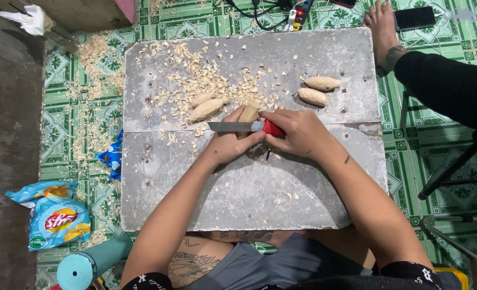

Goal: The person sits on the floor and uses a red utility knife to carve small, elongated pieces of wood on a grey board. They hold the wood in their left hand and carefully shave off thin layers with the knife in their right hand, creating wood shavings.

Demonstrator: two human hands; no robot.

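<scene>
Two closed hands: left hand (229, 144) grips wood piece (249, 113), right hand (297, 132) knife (244, 127).

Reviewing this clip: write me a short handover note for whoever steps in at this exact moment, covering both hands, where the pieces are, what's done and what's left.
Left hand: grips a small wood piece, holding it over the grey board.
Right hand: holds a red-handled knife, blade pointing left across the wood piece.
Pieces: two carved pieces lie among the shavings left of the hands; two more sit on the right of the board.
Done: four shaped pieces set down, judging by their smooth, tapered form.
Left: the piece in hand looks blockier, so it probably needs more carving.
</scene>
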